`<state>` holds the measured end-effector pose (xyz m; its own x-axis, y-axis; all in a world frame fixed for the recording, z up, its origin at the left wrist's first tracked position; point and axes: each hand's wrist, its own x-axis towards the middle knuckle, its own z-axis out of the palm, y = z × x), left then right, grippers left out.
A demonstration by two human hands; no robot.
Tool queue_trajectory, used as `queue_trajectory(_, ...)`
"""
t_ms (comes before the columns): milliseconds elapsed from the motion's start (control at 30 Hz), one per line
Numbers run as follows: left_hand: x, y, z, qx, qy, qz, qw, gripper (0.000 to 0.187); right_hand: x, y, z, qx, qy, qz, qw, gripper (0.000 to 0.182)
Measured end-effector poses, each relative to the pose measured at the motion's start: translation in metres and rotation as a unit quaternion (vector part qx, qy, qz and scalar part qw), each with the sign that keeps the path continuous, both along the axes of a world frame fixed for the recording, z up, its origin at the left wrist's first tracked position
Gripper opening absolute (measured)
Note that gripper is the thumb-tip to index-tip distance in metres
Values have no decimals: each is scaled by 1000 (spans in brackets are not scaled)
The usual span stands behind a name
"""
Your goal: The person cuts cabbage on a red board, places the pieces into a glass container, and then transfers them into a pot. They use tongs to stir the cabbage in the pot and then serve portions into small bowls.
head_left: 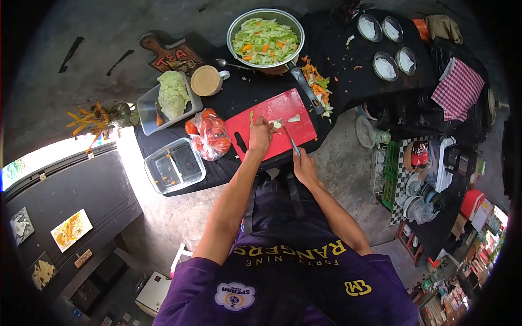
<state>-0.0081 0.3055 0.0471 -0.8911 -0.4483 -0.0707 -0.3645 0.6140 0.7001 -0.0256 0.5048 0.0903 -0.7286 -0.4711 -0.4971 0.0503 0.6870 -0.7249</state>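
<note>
On the red cutting board (261,111), my left hand (261,135) has its fingers closed on a pale vegetable piece (277,124), whose kind I cannot make out. My right hand (305,167) grips a knife (295,148) by its blue handle; the blade points at that piece. Another pale piece (294,118) lies farther right on the board. Beyond the board sits a pan (228,41) of chopped cabbage (263,41) and orange bits, its handle reaching toward the board's right edge.
Left of the board are a bag of tomatoes (211,136), a glass dish (175,164), a container holding cabbage (148,111), and a lidded mug (206,80). Vegetable scraps (316,81) lie beside the pan handle. Several small glass bowls (385,68) stand far right.
</note>
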Motion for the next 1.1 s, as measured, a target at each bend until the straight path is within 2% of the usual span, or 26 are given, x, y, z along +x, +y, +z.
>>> queue_trajectory(133,-4,2,11,95,-40,51,993,14,0,-11,-3,31,38,48,998,29)
queue_trajectory(233,0,-1,2,-17,2,-18,1000,12,-2,-28,0,113,33,71,990,28)
queue_trajectory(300,-4,2,-4,44,4,15,999,4,-6,-38,-1,152,31,78,985,28)
queue_trajectory(367,1,6,-6,28,19,11,999,5,-3,-39,-5,161,37,78,983,29)
queue_trajectory(433,0,2,-11,-74,65,-32,995,8,4,-26,-4,172,33,80,981,30)
queue_trajectory(500,0,9,-3,0,-21,27,999,12,14,-5,-2,167,40,65,983,30)
queue_trajectory(533,-5,10,-1,36,-58,59,996,16,18,5,-2,164,82,78,980,30)
queue_trajectory(600,-1,11,-25,240,26,155,958,17,18,15,-8,174,67,85,979,31)
queue_trajectory(667,9,8,-34,351,51,214,910,18,19,18,-9,163,55,97,980,31)
queue_trajectory(700,14,7,-31,365,39,231,901,18,14,15,-10,155,54,102,981,32)
queue_trajectory(733,19,7,-11,207,-7,127,970,20,12,13,-8,148,46,98,983,33)
queue_trajectory(767,24,7,9,25,-33,43,998,21,12,12,-4,142,36,94,985,35)
queue_trajectory(833,21,11,26,167,-32,139,976,21,10,9,6,126,12,93,988,36)
queue_trajectory(933,24,18,4,297,75,174,936,6,4,-6,9,118,6,106,987,36)
queue_trajectory(1000,26,16,-8,304,115,154,933,5,3,-19,7,125,17,110,986,38)
queue_trajectory(1100,28,14,-8,281,89,132,946,4,7,-34,-7,123,27,93,988,38)
